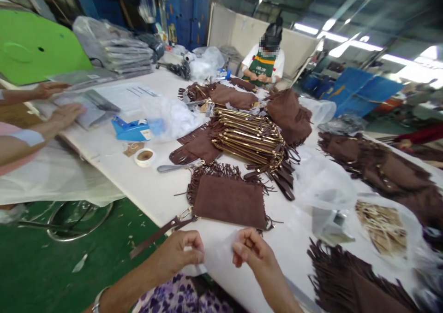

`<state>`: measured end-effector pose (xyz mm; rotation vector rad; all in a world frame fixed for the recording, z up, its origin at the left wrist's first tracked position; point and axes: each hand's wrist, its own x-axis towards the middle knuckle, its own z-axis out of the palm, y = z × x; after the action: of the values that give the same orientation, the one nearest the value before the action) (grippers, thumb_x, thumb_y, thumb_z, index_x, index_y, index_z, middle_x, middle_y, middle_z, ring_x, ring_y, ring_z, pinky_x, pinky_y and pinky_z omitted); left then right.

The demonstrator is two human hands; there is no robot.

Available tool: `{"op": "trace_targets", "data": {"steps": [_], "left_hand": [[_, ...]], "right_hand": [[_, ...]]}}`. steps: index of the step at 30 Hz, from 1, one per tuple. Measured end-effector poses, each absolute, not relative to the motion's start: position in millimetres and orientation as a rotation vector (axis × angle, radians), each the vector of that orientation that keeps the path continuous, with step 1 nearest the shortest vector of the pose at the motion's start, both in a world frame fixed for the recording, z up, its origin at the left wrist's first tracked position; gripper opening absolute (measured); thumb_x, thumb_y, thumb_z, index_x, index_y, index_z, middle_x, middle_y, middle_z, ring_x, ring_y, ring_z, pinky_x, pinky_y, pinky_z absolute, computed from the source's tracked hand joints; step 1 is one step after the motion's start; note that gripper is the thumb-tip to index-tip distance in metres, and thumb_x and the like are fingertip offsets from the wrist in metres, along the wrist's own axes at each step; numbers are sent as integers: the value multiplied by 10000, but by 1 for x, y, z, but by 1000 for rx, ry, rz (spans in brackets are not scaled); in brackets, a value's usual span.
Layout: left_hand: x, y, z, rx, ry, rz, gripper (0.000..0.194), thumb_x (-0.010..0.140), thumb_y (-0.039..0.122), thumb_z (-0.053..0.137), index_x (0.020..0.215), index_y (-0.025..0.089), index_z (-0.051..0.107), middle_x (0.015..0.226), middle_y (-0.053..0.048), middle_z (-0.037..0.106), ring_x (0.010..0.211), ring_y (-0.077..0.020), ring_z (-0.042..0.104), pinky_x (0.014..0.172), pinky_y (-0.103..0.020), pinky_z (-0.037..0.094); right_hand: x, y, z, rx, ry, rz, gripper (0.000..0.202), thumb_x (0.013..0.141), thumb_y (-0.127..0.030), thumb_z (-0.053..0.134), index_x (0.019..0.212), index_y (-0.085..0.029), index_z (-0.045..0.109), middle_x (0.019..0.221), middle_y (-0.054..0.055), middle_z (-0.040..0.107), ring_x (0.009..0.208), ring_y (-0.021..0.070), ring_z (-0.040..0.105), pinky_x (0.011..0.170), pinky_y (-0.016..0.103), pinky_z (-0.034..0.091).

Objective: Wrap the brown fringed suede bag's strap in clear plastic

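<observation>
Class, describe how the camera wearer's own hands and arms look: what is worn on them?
The left hand and right hand are ungloved, and no sleeves show. A silvery bracelet circles the left wrist; none shows on the right arm.

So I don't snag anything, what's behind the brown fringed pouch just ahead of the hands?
Behind the brown fringed pouch is a stack of brown pieces with gold-coloured edges. The stack's far side is hidden, as is anything beneath the pouch.
</observation>
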<state>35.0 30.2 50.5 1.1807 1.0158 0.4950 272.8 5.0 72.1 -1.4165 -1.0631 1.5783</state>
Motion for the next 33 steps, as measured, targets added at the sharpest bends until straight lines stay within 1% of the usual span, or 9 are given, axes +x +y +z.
{"op": "trace_targets", "data": {"steps": [3, 6, 10, 13, 17, 21, 25, 28, 33], "left_hand": [[18, 17, 50, 1334, 1151, 476, 139, 781, 276, 588, 681, 178, 588, 648, 36, 591, 663, -149, 511, 607, -247, 326], [2, 2, 51, 1637, 1316, 410, 252, 875, 339, 469, 687, 193, 554, 676, 6, 582, 684, -179, 523, 627, -283, 307], [-19, -24, 37, 1644, 1383, 447, 402, 927, 451, 326, 709, 194, 545, 713, -41, 595, 691, -207, 536, 652, -313, 331], [-35, -46, 9, 1140, 1236, 579, 446, 795, 619, 511, 707, 183, 541, 679, -27, 605, 655, -192, 554, 617, -288, 374], [-63, -74, -28, 866, 1257, 568, 587, 487, 674, 749, 656, 171, 498, 613, -20, 585, 570, -172, 527, 546, -269, 360], [-89, -94, -36, 919, 1362, 590, 542, 622, 697, 626, 624, 166, 518, 581, 4, 537, 575, -154, 474, 555, -264, 304], [-99, -102, -18, 1248, 1563, 464, 369, 856, 494, 437, 676, 187, 535, 627, 17, 531, 639, -167, 480, 597, -271, 288], [-98, -104, -10, 1456, 1628, 321, 345, 905, 428, 328, 712, 210, 514, 703, -8, 565, 716, -197, 516, 664, -293, 318], [-97, -110, -27, 1119, 1421, 490, 485, 830, 654, 404, 696, 196, 490, 650, 9, 504, 649, -168, 456, 629, -283, 312]], "right_hand": [[244, 4, 58, -1369, -1015, 1722, 299, 780, -427, 679, 865, -158, 579, 624, -13, 580, 522, 109, 504, 502, 224, 392], [222, 2, 49, -1450, -1164, 1665, 277, 811, -395, 644, 685, -163, 560, 503, -38, 524, 465, 92, 456, 477, 210, 341], [200, -1, 36, -1563, -1298, 1589, 271, 821, -387, 601, 653, -183, 540, 524, -46, 550, 428, 89, 451, 436, 204, 319], [184, -5, 28, -1646, -1414, 1553, 309, 844, -419, 549, 635, -194, 513, 511, -47, 565, 401, 96, 470, 419, 203, 322], [171, -8, 19, -1653, -1541, 1552, 364, 881, -442, 483, 615, -193, 503, 447, -56, 529, 373, 97, 461, 412, 201, 308], [160, -12, 8, -1523, -1523, 1721, 274, 874, -380, 499, 712, -180, 594, 488, -46, 571, 459, 121, 534, 472, 205, 382], [148, -15, 0, -1495, -1384, 1823, 206, 829, -359, 551, 740, -178, 592, 535, -47, 588, 452, 127, 555, 462, 215, 404], [142, -15, -1, -1570, -1453, 1742, 216, 810, -369, 578, 698, -185, 565, 526, -48, 589, 401, 112, 517, 420, 205, 356], [136, -16, -2, -1621, -1753, 1518, 325, 869, -398, 507, 607, -206, 488, 457, -59, 516, 390, 104, 474, 421, 205, 328]]}}
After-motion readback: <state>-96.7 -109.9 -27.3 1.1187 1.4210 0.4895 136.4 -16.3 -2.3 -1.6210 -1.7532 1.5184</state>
